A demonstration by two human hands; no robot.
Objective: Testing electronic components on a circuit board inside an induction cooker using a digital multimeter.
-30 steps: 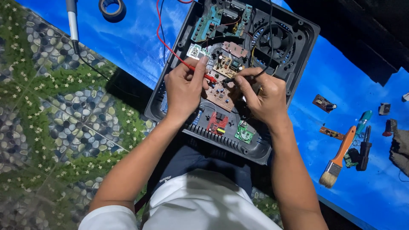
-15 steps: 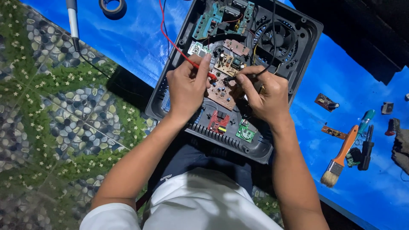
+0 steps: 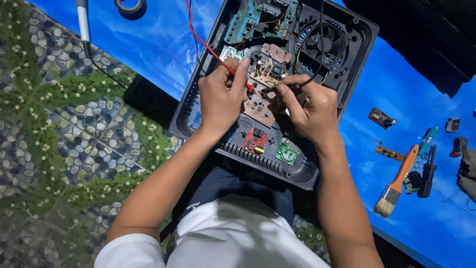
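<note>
My left hand (image 3: 220, 99) pinches the red probe (image 3: 237, 76), and my right hand (image 3: 308, 106) pinches the black probe (image 3: 293, 85); both tips press on the brown circuit board (image 3: 260, 101) in the middle of the open black casing (image 3: 198, 106). I judge I am testing points on the board, and the next move needs steady tips on small contacts. The red lead (image 3: 201, 37) runs to 11 o'clock. At 3 o'clock lie a brush (image 3: 396, 181) and loose parts, well apart.

One open casing (image 3: 208, 106) — one fan (image 3: 325, 44); one paintbrush (image 3: 396, 183) — one tape roll (image 3: 130, 7).
</note>
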